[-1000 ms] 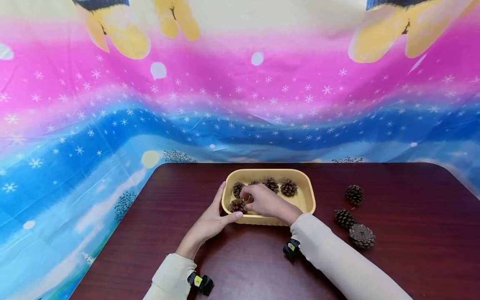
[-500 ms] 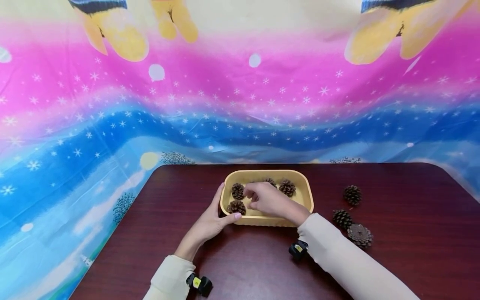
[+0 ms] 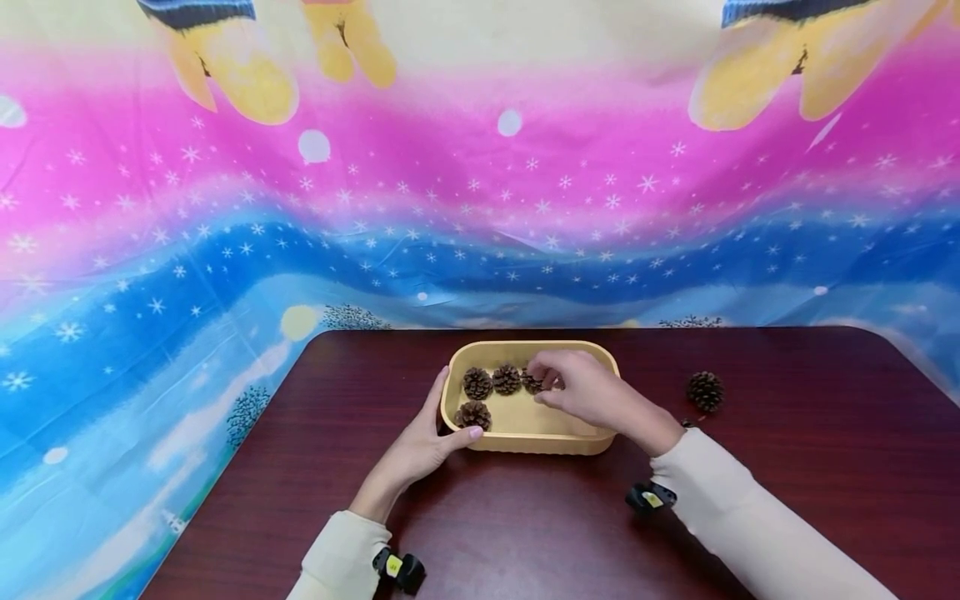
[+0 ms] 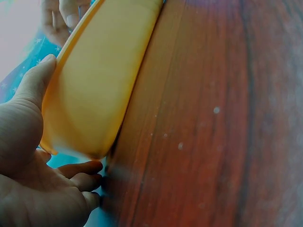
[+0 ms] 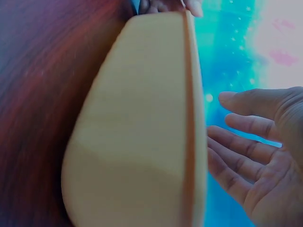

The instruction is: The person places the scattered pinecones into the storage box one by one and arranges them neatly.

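In the head view, a yellow plastic box (image 3: 525, 446) stands on the table with several brown pine cones inside. My left hand (image 3: 416, 442) holds the box at its near left corner, thumb on the front rim and fingers along the left end. Three pine cones show fully: one at the back left (image 3: 477, 383), one beside it (image 3: 506, 379), one in the near left corner (image 3: 474, 415). Over the right half of the box is my right hand (image 3: 581, 387), partly covering another cone (image 3: 532, 382). In the right wrist view its fingers (image 5: 241, 163) are spread with nothing between them.
A loose pine cone (image 3: 705, 390) lies on the dark red table (image 3: 525, 533) right of the box. My right sleeve (image 3: 750, 508) covers the tabletop just in front of it. Behind the table hangs a colourful cloth (image 3: 480, 183) with printed snowflakes.
My right hand has moved right across the box, uncovering the second cone in the back row. Its sleeve now hides two loose cones on the table. My left hand stays at the corner.
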{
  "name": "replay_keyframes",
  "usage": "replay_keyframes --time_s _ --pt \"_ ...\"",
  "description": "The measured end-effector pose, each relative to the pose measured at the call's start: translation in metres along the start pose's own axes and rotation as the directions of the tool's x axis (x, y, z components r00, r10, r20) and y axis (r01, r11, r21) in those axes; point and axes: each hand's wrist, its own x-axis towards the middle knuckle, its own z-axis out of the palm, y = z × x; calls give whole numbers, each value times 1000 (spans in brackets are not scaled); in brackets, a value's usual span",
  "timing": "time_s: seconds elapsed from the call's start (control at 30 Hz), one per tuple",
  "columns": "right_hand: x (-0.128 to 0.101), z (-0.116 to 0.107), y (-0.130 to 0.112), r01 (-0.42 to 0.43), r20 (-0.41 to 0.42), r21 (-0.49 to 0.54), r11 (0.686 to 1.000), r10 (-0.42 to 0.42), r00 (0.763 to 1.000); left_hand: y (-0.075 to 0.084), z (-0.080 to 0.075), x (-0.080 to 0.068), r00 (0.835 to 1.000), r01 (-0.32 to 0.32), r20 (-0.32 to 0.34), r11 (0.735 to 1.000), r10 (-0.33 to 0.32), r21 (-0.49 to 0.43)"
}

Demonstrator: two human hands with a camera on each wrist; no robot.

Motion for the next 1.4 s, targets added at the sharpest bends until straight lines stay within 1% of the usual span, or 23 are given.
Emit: replay_keyframes --time_s 0.17,0.33,0.43,0.57,0.73,1.13,1.4 --pt "-13 -19 7 -15 -24 -9 1000 15 1000 1 0 -1 1000 2 -2 1000 -2 3" --pt "-28 -36 14 -69 -46 3 998 69 997 1 -1 -1 1000 -4 2 1000 4 -11" --pt "-36 -45 19 -73 -74 -17 997 72 995 1 -1 -1 1000 -7 2 1000 7 -14" --pt "-46 -56 27 -56 -117 -40 998 51 992 2 0 -1 1000 -17 3 1000 17 -15" --pt "-59 -69 38 -76 -140 -49 996 68 988 1 0 0 1000 -27 6 1000 27 -10" --pt "-88 -92 70 -113 -174 -145 983 87 981 1 0 1 1000 -27 7 999 27 -19" --pt "-109 -101 104 -134 -210 -219 967 87 974 0 0 1 1000 -22 9 999 22 -24"
